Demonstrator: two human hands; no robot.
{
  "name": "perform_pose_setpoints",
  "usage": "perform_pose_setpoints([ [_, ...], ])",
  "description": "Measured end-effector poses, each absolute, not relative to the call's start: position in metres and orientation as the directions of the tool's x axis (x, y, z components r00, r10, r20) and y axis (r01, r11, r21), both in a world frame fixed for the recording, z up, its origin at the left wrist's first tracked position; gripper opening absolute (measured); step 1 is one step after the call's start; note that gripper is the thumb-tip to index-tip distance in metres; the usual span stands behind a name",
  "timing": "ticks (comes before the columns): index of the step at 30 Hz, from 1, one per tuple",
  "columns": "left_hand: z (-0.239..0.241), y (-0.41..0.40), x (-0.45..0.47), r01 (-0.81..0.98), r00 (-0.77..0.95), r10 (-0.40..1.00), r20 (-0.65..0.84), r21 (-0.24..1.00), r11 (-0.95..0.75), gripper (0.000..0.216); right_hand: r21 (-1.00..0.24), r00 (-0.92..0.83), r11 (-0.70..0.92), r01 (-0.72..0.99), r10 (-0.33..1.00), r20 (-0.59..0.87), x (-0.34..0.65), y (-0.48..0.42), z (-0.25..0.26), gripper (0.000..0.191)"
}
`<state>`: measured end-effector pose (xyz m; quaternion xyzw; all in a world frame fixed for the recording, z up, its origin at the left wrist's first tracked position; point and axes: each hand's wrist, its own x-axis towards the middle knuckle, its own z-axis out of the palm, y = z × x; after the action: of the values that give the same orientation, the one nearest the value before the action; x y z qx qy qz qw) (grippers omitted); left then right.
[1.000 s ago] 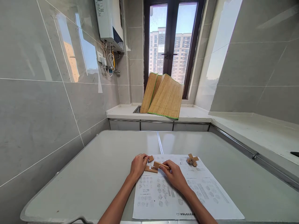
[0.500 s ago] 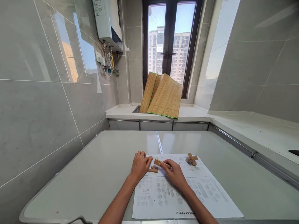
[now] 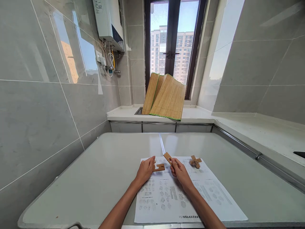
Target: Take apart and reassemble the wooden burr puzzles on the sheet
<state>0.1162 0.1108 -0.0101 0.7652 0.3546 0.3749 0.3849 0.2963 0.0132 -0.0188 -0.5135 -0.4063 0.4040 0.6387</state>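
Observation:
My left hand (image 3: 145, 170) pinches a flat notched wooden puzzle piece (image 3: 159, 167) and holds it just above the printed instruction sheet (image 3: 186, 197). My right hand (image 3: 179, 170) grips a second wooden piece (image 3: 167, 157), tilted up and away from me, its near end close to the left one. The two pieces are near each other but apart. A small assembled wooden cross-shaped puzzle (image 3: 195, 161) lies on the far right part of the sheet, right of my right hand.
The sheet lies on a grey table (image 3: 95, 178) against a tiled wall on the left. Beyond the table a white counter (image 3: 197, 116) holds a folded bamboo mat (image 3: 166, 100) under the window. A water heater (image 3: 108, 22) hangs at upper left.
Both hands have lifted their wooden pieces off the sheet. The left piece came up from the paper, and the right piece has swung from lying flat to pointing up and away.

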Motion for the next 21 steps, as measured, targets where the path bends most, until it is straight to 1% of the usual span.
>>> perform_pose_setpoints([
  [2, -0.014, 0.109, 0.121, 0.157, 0.454, 0.867, 0.205, 0.940, -0.304, 0.051, -0.978, 0.309, 0.143, -0.150, 0.947, 0.091, 0.296, 0.014, -0.020, 0.048],
  [5, -0.021, 0.106, 0.130, 0.105, 0.504, 0.854, 0.128, 0.973, -0.207, 0.052, -0.973, 0.277, 0.159, -0.166, 0.955, 0.109, 0.296, 0.015, -0.022, 0.046],
  [7, -0.024, 0.104, 0.136, 0.051, 0.547, 0.831, 0.098, 0.987, -0.150, 0.053, -0.970, 0.280, 0.186, -0.156, 0.950, 0.137, 0.295, 0.016, -0.023, 0.049],
  [10, -0.027, 0.104, 0.141, -0.029, 0.594, 0.798, 0.100, 0.994, -0.103, 0.056, -0.969, 0.290, 0.210, -0.133, 0.943, 0.164, 0.296, 0.017, -0.022, 0.057],
  [13, -0.029, 0.106, 0.141, -0.082, 0.621, 0.776, 0.112, 0.994, -0.078, 0.056, -0.968, 0.301, 0.228, -0.102, 0.935, 0.189, 0.295, 0.017, -0.021, 0.060],
  [19, -0.027, 0.107, 0.138, -0.117, 0.637, 0.765, 0.099, 0.993, -0.031, 0.048, -0.965, 0.358, 0.264, -0.014, 0.902, 0.241, 0.296, 0.016, -0.022, 0.064],
  [21, -0.025, 0.106, 0.138, -0.125, 0.633, 0.768, 0.095, 0.992, -0.019, 0.048, -0.963, 0.377, 0.264, 0.053, 0.888, 0.264, 0.297, 0.015, -0.023, 0.064],
])
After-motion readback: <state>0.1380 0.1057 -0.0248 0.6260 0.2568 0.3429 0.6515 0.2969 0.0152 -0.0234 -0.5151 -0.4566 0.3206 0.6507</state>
